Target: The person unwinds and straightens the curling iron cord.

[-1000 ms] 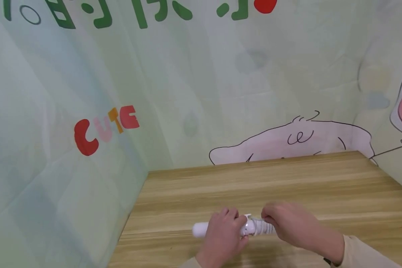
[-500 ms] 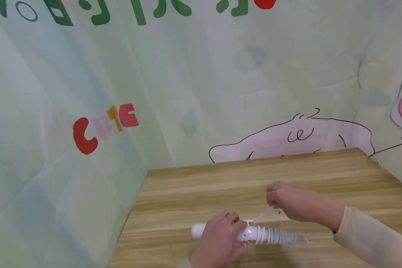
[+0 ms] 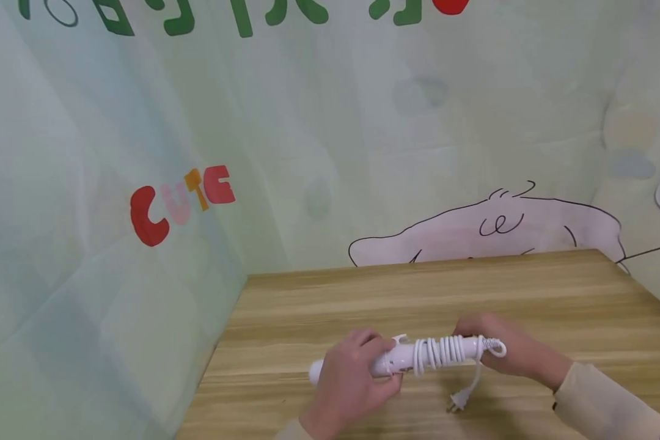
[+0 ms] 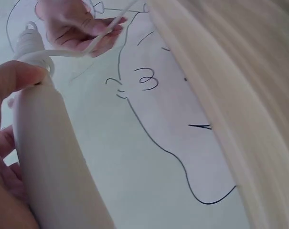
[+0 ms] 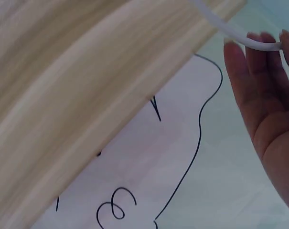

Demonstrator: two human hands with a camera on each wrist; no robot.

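Note:
A white curling iron is held slightly tilted over the table by my left hand, whose fingers and thumb wrap its body. Its white power cord is coiled several turns round the narrower right part. A small lever juts from the top. My right hand is at the cord end, partly hidden behind it; the plug dangles below. In the right wrist view the cord runs to the fingertips, pinched against the thumb at the frame edge. The left wrist view shows the smooth body close up.
The wood-grain table extends behind and to both sides of the hands. Pale green fabric with printed letters and a cartoon figure hangs along its back and sides.
My right hand pulled a cord stretch up and away, then came back lower right beside the handle end. The plug now hangs in view. My left hand keeps its grip, the iron raised slightly.

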